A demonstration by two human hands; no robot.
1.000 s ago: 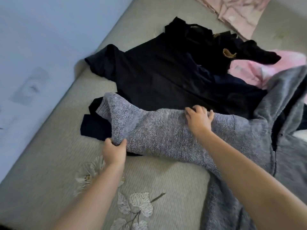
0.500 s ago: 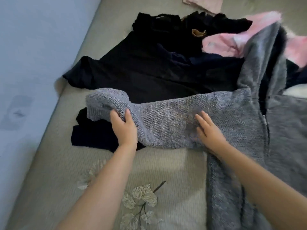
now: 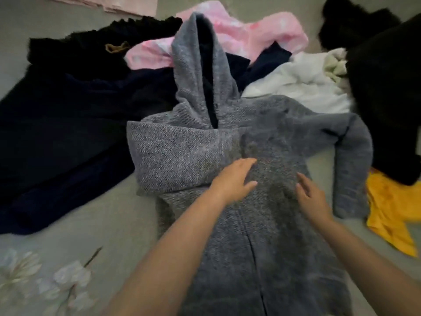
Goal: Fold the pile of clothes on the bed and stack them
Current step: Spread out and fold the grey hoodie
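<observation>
Grey hoodie (image 3: 262, 224) flat on bed (image 3: 68, 236), centre frame, hood toward 12 o'clock, zip up. Its sleeve at 9 o'clock lies folded across chest – we judge sleeve-folding step in hand. Our left hand (image 3: 234, 181) flat on that fold, fingers straight, gripping nothing. Our right hand (image 3: 312, 197) just beside it, fingers loose, empty – touching knit or hovering, cannot tell. Other sleeve (image 3: 350, 169) hangs out at 3 o'clock. Next move calls for right hand fetching it across chest. Unfolded pile (image 3: 68, 110) waits 9 to 2 o'clock.
</observation>
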